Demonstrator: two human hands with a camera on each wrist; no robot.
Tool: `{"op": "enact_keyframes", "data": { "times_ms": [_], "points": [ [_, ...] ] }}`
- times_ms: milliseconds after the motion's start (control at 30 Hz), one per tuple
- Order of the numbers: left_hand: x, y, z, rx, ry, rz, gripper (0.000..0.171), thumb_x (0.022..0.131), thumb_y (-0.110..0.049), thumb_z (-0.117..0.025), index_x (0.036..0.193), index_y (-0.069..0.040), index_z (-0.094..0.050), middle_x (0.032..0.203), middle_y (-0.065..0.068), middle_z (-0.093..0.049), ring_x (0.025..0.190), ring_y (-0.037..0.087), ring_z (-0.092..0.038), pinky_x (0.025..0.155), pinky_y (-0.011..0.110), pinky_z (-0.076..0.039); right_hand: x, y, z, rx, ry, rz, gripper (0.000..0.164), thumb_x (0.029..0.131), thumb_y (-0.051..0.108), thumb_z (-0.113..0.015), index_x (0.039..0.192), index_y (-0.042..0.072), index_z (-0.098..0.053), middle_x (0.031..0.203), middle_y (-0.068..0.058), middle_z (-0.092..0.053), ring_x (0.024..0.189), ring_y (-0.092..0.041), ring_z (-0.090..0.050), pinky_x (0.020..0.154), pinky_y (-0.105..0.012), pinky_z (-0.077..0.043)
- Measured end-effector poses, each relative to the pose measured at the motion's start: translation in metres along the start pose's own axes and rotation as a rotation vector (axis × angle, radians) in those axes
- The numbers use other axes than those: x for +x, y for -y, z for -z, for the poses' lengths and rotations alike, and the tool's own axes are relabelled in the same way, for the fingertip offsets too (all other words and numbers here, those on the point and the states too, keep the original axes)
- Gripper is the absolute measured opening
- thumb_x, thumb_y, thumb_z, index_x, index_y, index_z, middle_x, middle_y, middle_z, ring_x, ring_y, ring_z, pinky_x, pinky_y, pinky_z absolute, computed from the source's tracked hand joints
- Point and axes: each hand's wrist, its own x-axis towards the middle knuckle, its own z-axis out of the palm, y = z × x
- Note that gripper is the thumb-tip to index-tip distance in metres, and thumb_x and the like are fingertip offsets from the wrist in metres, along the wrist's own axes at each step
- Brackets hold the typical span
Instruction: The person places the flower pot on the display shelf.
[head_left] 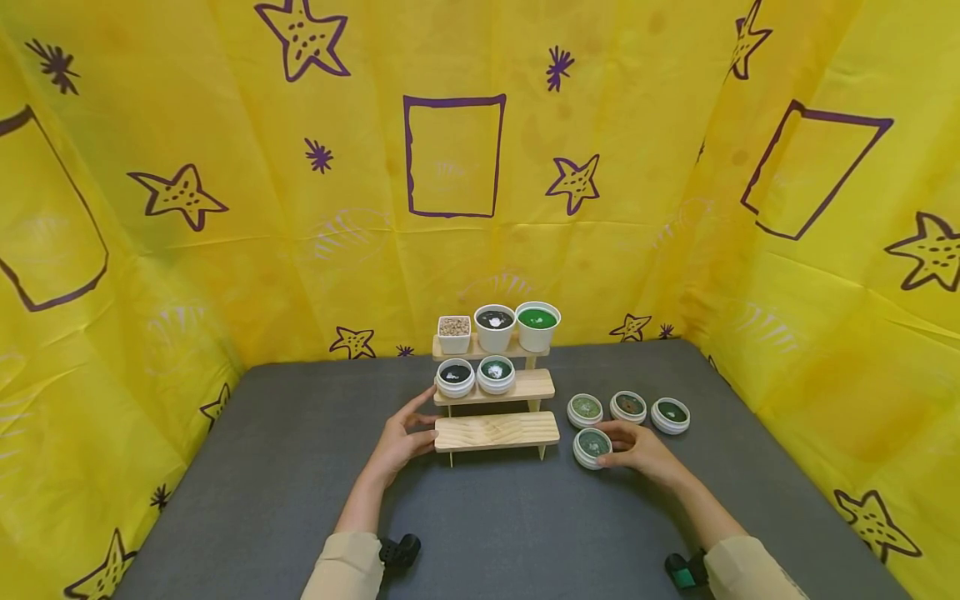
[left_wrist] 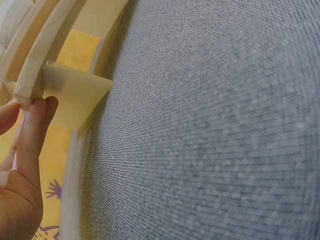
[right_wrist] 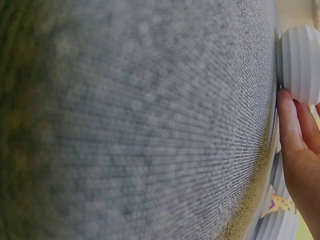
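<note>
A three-step wooden display stand (head_left: 497, 429) stands on the grey table. My left hand (head_left: 397, 446) is at its left side, and in the left wrist view the thumb and fingers (left_wrist: 34, 117) pinch the end of a wooden step (left_wrist: 37, 55). To the right of the stand, my right hand (head_left: 637, 450) holds a small white ribbed bowl (head_left: 592, 448) with a grey-green inside, thumb and fingers at its right side. The right wrist view shows this bowl (right_wrist: 300, 65) low at the tabletop, with fingertips against its wall. The lowest step is bare.
Two ribbed bowls, a dark one (head_left: 454, 377) and a green one (head_left: 496, 375), sit on the middle step. On top are a square dish of beige grains (head_left: 454, 334), a dark-filled cup (head_left: 495, 328) and a green-filled cup (head_left: 537, 326). Three more ribbed bowls (head_left: 628, 407) stand behind my right hand.
</note>
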Motion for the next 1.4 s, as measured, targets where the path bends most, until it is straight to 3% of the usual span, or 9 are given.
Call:
{"op": "enact_keyframes", "data": {
  "times_ms": [967,1400],
  "points": [
    [-0.001,-0.002,0.000,-0.003,-0.007,0.007,0.073,0.086,0.006,-0.064,0.148,-0.028,-0.047,0.121,0.026,-0.063,0.097,0.022,-0.069,0.081,0.037,-0.061,0.001,0.001,0.002,-0.061,-0.050,-0.025,0.062,0.078,0.016,-0.082,0.131,-0.003,-0.058,0.131,-0.027,-0.061,0.097,0.000,-0.065,0.080,-0.018,-0.055],
    [0.000,0.000,0.000,-0.005,-0.008,0.002,0.073,0.086,0.007,-0.064,0.148,-0.028,-0.047,0.121,0.026,-0.063,0.096,0.021,-0.068,0.080,0.036,-0.061,0.003,0.015,0.012,-0.102,-0.101,0.026,0.057,0.079,0.013,-0.081,0.128,-0.003,-0.060,0.126,-0.024,-0.063,0.097,0.000,-0.065,0.081,-0.017,-0.054]
  ]
}}
